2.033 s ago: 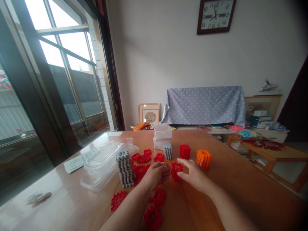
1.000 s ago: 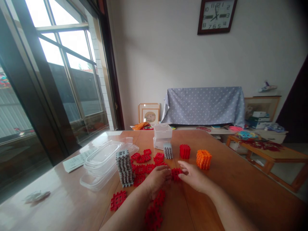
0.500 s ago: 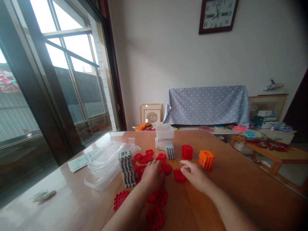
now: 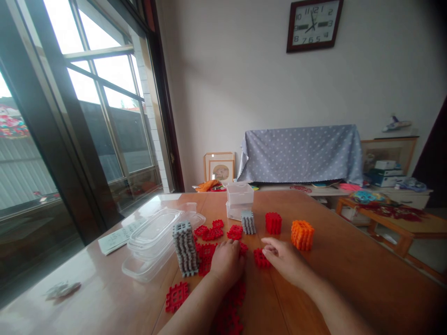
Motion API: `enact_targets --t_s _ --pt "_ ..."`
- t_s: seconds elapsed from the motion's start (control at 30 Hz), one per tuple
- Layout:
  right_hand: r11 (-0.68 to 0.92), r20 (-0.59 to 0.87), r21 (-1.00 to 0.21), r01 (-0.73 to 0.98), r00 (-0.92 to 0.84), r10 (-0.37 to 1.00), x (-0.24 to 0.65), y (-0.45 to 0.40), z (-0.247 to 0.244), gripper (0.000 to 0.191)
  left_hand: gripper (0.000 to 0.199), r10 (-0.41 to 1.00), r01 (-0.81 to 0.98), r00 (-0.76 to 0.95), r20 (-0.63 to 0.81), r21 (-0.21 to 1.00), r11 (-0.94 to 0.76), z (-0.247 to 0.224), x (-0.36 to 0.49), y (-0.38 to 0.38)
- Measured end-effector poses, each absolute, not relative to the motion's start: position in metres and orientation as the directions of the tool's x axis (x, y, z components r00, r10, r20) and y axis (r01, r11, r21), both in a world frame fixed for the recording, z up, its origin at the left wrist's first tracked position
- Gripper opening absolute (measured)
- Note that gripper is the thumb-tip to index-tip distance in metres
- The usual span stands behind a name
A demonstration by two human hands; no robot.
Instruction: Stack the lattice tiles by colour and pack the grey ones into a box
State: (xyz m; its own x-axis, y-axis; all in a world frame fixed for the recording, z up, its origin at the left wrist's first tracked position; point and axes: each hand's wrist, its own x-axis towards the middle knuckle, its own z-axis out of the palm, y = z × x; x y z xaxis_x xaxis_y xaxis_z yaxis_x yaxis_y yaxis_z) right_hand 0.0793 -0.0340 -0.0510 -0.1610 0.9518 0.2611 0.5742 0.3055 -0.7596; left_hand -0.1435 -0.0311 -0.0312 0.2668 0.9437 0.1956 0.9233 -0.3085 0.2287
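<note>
My left hand (image 4: 228, 261) reaches over scattered red interlocking tiles (image 4: 206, 253), fingers curled down on a red tile (image 4: 243, 249) that they partly cover. My right hand (image 4: 284, 259) is closed at the right side of a low stack of red tiles (image 4: 260, 258), thumb and fingers against it; the grip is partly hidden. A tall grey tile stack (image 4: 185, 249) stands left of my left hand. Beyond the hands are a short grey stack (image 4: 248, 222), a red stack (image 4: 273, 223) and an orange stack (image 4: 302, 235).
Clear plastic lids or trays (image 4: 153, 235) lie at the left, beside a paper sheet (image 4: 117, 238). Two clear boxes (image 4: 240, 194) are stacked at the back. A crumpled plastic bag (image 4: 62, 289) lies near left. More red tiles (image 4: 177, 297) lie close to me on the wooden table (image 4: 335, 279).
My left hand has shifted slightly right and covers more of the red tile there. My right hand stays at the low red stack. The view has tilted a little.
</note>
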Motion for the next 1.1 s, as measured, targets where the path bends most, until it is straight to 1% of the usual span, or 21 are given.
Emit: enact_targets --t_s 0.2,0.27,0.33,0.37,0.4,0.43,0.47,0.5,0.53,0.6,0.63,0.7,0.87,1.1 --pt "0.307 0.271 -0.76 0.572 -0.151 0.951 0.08 -0.033 -0.053 0.045 0.016 0.962 0.925 0.197 0.188 0.289 -0.246 -0.027 -0.146 -0.033" --pt "0.315 0.291 -0.758 0.571 -0.136 0.947 0.08 -0.033 -0.054 0.043 0.016 0.953 0.913 0.177 0.245 0.32 -0.252 -0.024 -0.148 -0.033" --pt "0.326 0.323 -0.758 0.566 -0.109 0.94 0.08 -0.032 -0.053 0.041 0.013 0.924 0.862 0.148 0.353 0.412 -0.296 -0.021 -0.149 -0.032" --pt "0.333 0.341 -0.758 0.561 -0.094 0.935 0.08 -0.032 -0.052 0.041 0.012 0.909 0.804 0.121 0.4 0.498 -0.326 -0.02 -0.148 -0.032" --pt "0.342 0.36 -0.759 0.554 -0.081 0.929 0.079 -0.033 -0.051 0.04 0.012 0.904 0.711 0.082 0.42 0.611 -0.348 -0.019 -0.147 -0.031" --pt "0.353 0.378 -0.758 0.549 -0.072 0.923 0.079 -0.034 -0.05 0.04 0.012 0.914 0.58 0.047 0.403 0.734 -0.354 -0.018 -0.146 -0.03" --pt "0.364 0.395 -0.755 0.545 -0.066 0.917 0.078 -0.035 -0.048 0.04 0.012 0.934 0.413 0.03 0.357 0.846 -0.337 -0.018 -0.144 -0.029" --pt "0.373 0.408 -0.753 0.542 -0.061 0.911 0.077 -0.036 -0.046 0.039 0.015 0.955 0.23 0.035 0.294 0.928 -0.294 -0.018 -0.142 -0.029" --pt "0.379 0.416 -0.752 0.54 -0.058 0.908 0.076 -0.038 -0.044 0.04 0.017 0.972 0.057 0.059 0.227 0.971 -0.23 -0.018 -0.14 -0.029" --pt "0.383 0.416 -0.752 0.537 -0.063 0.907 0.073 -0.042 -0.039 0.041 0.023 0.984 -0.199 0.127 0.122 0.975 -0.095 -0.017 -0.137 -0.031" --pt "0.386 0.414 -0.753 0.533 -0.072 0.907 0.072 -0.044 -0.037 0.043 0.025 0.985 -0.276 0.152 0.083 0.96 -0.038 -0.016 -0.137 -0.033" --pt "0.399 0.413 -0.754 0.521 -0.097 0.906 0.068 -0.049 -0.032 0.049 0.03 0.983 -0.361 0.181 0.012 0.931 0.056 -0.014 -0.136 -0.036" --pt "0.448 0.444 -0.731 0.515 -0.14 0.885 0.062 -0.056 -0.027 0.068 0.031 0.972 -0.401 0.205 -0.112 0.897 0.188 -0.01 -0.133 -0.042" --pt "0.465 0.478 -0.714 0.524 -0.121 0.87 0.056 -0.057 -0.028 0.072 0.032 0.953 -0.424 0.256 -0.162 0.867 0.261 -0.012 -0.129 -0.043"
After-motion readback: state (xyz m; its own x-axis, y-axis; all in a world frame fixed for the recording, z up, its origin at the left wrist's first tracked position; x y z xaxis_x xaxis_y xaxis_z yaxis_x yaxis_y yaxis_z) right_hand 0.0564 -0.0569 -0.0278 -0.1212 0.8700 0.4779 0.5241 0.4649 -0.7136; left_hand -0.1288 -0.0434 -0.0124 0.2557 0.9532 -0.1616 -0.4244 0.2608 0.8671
